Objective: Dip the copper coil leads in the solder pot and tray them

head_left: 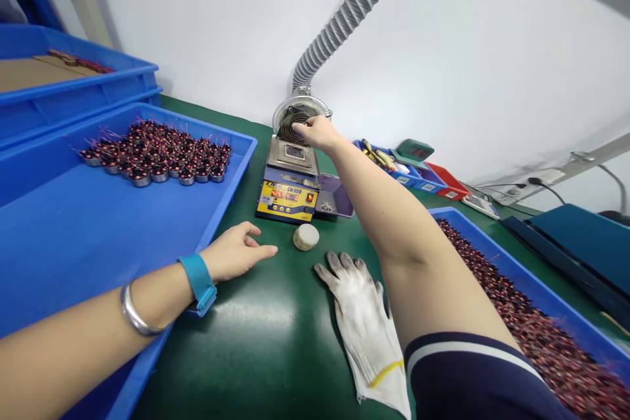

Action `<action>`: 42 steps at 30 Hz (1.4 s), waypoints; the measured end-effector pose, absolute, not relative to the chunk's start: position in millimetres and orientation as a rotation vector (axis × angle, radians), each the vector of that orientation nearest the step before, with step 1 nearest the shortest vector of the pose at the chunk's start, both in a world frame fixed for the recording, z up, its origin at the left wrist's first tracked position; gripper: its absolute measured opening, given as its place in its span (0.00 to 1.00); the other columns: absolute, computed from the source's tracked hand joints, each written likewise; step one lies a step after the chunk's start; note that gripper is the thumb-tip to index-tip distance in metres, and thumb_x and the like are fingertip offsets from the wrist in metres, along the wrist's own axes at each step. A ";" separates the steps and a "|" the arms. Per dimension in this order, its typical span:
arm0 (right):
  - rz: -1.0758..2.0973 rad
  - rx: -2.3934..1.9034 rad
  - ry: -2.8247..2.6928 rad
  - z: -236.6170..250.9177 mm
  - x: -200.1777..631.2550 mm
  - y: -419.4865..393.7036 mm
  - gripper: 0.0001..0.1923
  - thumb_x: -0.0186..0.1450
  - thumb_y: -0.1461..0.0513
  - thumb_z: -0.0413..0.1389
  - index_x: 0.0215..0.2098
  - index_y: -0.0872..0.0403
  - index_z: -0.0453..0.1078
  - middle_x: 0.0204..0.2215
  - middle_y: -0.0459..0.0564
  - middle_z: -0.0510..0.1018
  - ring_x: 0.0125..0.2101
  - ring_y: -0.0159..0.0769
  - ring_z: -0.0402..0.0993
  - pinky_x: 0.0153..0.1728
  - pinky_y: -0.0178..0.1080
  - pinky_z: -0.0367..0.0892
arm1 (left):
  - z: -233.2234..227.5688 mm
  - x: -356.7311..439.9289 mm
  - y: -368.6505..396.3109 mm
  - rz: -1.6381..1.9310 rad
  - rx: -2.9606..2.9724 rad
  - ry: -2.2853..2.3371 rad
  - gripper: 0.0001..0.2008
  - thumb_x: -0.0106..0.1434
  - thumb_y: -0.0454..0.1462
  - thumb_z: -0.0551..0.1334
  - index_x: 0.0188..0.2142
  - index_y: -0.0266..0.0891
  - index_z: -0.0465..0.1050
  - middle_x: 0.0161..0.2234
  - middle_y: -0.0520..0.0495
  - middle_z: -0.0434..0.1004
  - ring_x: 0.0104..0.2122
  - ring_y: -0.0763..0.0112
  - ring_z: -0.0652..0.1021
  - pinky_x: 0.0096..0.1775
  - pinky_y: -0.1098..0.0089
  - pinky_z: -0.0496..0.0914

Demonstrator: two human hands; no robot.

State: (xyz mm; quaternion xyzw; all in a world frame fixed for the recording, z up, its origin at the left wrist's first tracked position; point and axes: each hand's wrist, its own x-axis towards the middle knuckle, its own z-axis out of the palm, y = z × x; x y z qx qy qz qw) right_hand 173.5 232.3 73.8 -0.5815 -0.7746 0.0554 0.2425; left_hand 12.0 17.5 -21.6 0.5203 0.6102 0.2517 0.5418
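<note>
1. Fume extractor inlet [298, 119]: round, grilled, mounted behind the solder pot [291, 177] at the far side of the desk [266, 341]; touched by the right hand [319, 132], fingers bent onto its rim.
2. Left hand [235, 256]: rested loosely open, nothing held, beside a blue tray [98, 236] of coils [157, 152].
3. White puck [306, 236] and glove [367, 328]: laid between the arms.
4. Second coil tray [556, 302]: placed at right.

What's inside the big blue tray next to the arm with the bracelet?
The blue tray holds a bunch of little round copper wire coils packed together at its far end. The rest shows bare blue floor. The left hand and arm cover the near corner, so that part is hidden.
</note>
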 end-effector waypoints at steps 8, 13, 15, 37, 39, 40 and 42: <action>0.085 -1.665 -2.181 67.2 169.0 234.9 0.15 0.58 0.53 0.50 0.22 0.56 0.64 0.28 0.54 0.75 0.32 0.38 0.71 0.38 0.37 0.64 | -18.1 12.6 18.2 0.486 1.298 1.445 0.34 0.47 0.52 0.62 0.48 0.33 0.61 0.35 0.45 0.72 0.32 0.65 0.73 0.34 0.67 0.66; 0.079 -1.660 -2.191 66.9 170.3 236.8 0.15 0.58 0.53 0.50 0.21 0.55 0.63 0.27 0.54 0.74 0.31 0.38 0.71 0.36 0.37 0.64 | -16.9 11.9 17.6 0.477 1.304 1.448 0.34 0.46 0.51 0.63 0.48 0.33 0.62 0.36 0.44 0.72 0.31 0.65 0.74 0.32 0.67 0.66; 0.072 -1.660 -2.192 66.4 170.5 236.6 0.15 0.58 0.53 0.50 0.21 0.55 0.63 0.27 0.54 0.74 0.31 0.38 0.71 0.36 0.37 0.64 | -16.9 11.5 17.7 0.479 1.303 1.449 0.34 0.46 0.51 0.63 0.48 0.33 0.62 0.35 0.44 0.72 0.31 0.65 0.74 0.33 0.67 0.66; 1.041 -1.286 -1.710 105.2 211.7 146.5 0.14 0.62 0.56 0.52 0.26 0.58 0.66 0.13 0.40 0.61 0.12 0.22 0.51 0.14 0.28 0.47 | -23.5 12.9 20.2 0.632 1.352 1.421 0.32 0.44 0.50 0.65 0.44 0.34 0.65 0.28 0.48 0.73 0.29 0.65 0.75 0.32 0.67 0.68; 1.116 -1.248 -1.673 106.4 220.7 132.2 0.13 0.62 0.56 0.53 0.28 0.58 0.68 0.14 0.41 0.63 0.13 0.22 0.53 0.14 0.28 0.49 | -18.2 11.8 20.4 0.745 1.353 1.397 0.29 0.45 0.49 0.65 0.42 0.35 0.66 0.27 0.49 0.73 0.27 0.67 0.75 0.31 0.68 0.68; 1.143 -1.233 -1.653 106.5 226.2 124.7 0.13 0.61 0.55 0.53 0.29 0.58 0.69 0.14 0.41 0.64 0.14 0.22 0.55 0.14 0.27 0.50 | -14.0 9.5 20.9 0.832 1.353 1.387 0.26 0.46 0.48 0.65 0.41 0.35 0.66 0.27 0.49 0.73 0.27 0.69 0.75 0.30 0.69 0.68; 1.177 -1.213 -1.606 105.2 240.4 107.4 0.14 0.60 0.54 0.55 0.30 0.58 0.69 0.16 0.42 0.66 0.15 0.22 0.59 0.15 0.27 0.52 | -3.1 1.5 22.9 1.077 1.349 1.434 0.20 0.49 0.45 0.64 0.38 0.35 0.68 0.27 0.50 0.73 0.26 0.72 0.74 0.31 0.71 0.69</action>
